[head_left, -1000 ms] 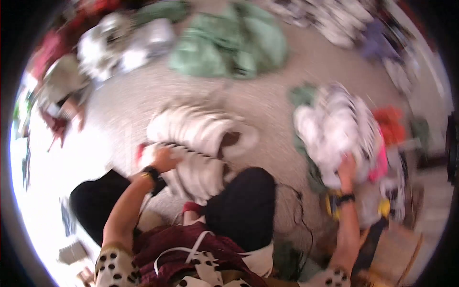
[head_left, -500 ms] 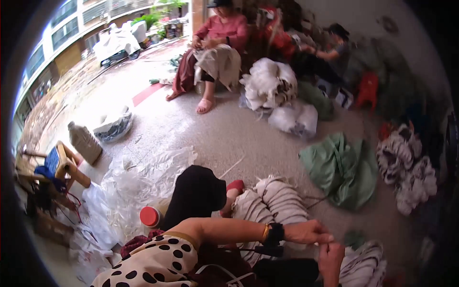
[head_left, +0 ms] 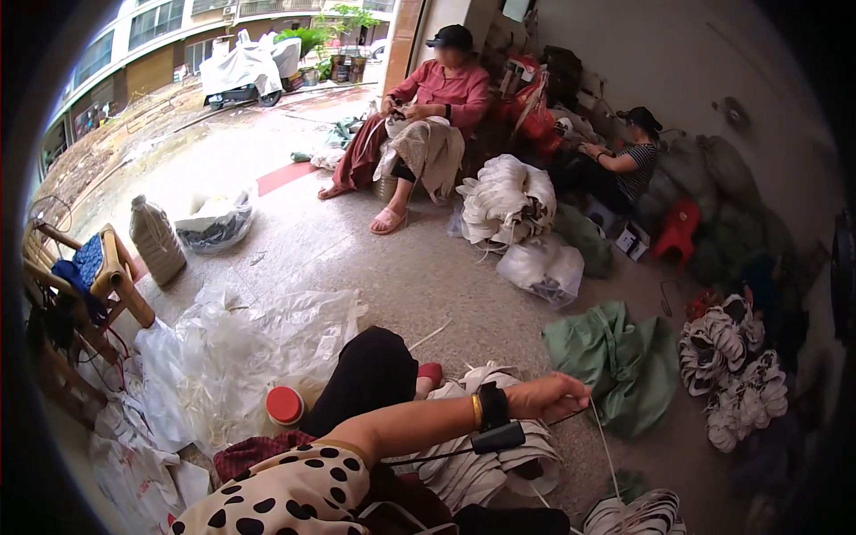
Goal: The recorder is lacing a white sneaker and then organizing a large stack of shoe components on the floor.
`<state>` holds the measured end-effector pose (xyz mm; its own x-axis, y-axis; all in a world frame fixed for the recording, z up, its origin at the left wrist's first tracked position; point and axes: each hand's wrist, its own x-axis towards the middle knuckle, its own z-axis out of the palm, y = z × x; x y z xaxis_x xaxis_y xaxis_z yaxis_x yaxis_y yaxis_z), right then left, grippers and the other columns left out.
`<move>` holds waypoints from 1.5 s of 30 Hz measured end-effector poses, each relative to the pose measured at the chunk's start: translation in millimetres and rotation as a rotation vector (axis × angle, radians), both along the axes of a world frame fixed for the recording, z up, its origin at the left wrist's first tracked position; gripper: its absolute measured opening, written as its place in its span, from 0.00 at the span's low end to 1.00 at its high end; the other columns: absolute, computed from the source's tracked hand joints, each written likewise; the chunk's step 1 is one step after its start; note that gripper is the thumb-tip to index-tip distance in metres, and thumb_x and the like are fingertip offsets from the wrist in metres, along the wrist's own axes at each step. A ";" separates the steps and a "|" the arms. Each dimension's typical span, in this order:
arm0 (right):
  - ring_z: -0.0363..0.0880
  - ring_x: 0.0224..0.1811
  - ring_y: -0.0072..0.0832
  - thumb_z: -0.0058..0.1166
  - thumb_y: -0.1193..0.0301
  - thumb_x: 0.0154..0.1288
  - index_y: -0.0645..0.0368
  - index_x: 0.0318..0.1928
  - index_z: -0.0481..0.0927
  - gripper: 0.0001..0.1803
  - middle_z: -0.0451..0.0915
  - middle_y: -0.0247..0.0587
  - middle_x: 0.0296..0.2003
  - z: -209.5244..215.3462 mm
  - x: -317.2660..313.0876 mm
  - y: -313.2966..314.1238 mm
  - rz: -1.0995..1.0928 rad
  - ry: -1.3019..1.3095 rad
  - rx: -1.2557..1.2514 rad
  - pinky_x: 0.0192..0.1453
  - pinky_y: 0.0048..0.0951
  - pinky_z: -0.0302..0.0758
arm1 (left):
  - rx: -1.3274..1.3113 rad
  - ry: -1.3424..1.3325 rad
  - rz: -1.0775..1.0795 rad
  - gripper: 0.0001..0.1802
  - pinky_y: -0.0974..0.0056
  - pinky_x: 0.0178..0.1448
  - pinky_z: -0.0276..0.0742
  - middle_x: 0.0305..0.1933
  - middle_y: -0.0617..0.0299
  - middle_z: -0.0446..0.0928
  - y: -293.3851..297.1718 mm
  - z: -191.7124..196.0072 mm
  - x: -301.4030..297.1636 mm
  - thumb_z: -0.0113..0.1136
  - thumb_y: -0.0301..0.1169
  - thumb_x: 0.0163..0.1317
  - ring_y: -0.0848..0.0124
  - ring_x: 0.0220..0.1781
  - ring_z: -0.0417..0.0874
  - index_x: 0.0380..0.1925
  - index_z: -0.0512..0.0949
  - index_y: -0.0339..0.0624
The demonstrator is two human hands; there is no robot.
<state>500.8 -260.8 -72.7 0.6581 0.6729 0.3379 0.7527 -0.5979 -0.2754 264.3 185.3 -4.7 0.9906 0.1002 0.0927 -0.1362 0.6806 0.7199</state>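
Head view has swung further up since before. I see the left hand (head_left: 555, 395) pinched shut on a string (head_left: 604, 446); the right hand is out of sight.

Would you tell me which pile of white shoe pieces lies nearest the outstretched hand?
The pile directly under the left hand, beside the knee; the others lie farther off by the wall.
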 end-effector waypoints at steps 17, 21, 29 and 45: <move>0.69 0.63 0.34 0.41 0.62 0.75 0.66 0.63 0.67 0.24 0.71 0.45 0.60 -10.4 -26.8 122.2 0.332 1.076 0.652 0.70 0.35 0.63 | 1.243 -0.082 0.033 0.13 0.68 0.26 0.73 0.21 0.63 0.80 -58.9 -30.6 68.8 0.64 0.37 0.62 0.81 0.22 0.77 0.28 0.84 0.38; 0.72 0.60 0.29 0.36 0.58 0.76 0.64 0.65 0.65 0.27 0.70 0.43 0.61 58.6 -55.0 203.0 0.458 1.356 0.770 0.59 0.29 0.71 | 1.354 -0.137 -0.093 0.12 0.69 0.23 0.72 0.18 0.64 0.79 -63.5 26.3 118.1 0.59 0.35 0.63 0.79 0.19 0.76 0.29 0.85 0.39; 0.55 0.23 0.09 0.43 0.57 0.73 0.57 0.47 0.77 0.17 0.68 0.24 0.26 71.3 -10.1 188.5 0.126 0.903 0.459 0.22 0.16 0.47 | 1.354 -0.080 -0.142 0.14 0.69 0.30 0.78 0.24 0.63 0.82 -56.8 26.8 177.9 0.62 0.40 0.60 0.75 0.24 0.81 0.29 0.85 0.40; 0.72 0.27 0.16 0.51 0.59 0.70 0.57 0.43 0.79 0.14 0.81 0.31 0.31 -213.8 -101.4 146.0 -0.347 1.671 0.366 0.31 0.21 0.69 | 1.876 0.629 -0.157 0.06 0.48 0.40 0.76 0.29 0.41 0.78 -7.2 -210.1 -8.6 0.54 0.23 0.53 0.46 0.36 0.81 0.22 0.76 0.30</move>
<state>399.4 -114.8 -286.5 0.5118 0.4883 -0.7069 -0.5962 -0.3906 -0.7014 255.6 178.1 -214.8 0.9088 0.2346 -0.3451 0.3529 -0.8733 0.3357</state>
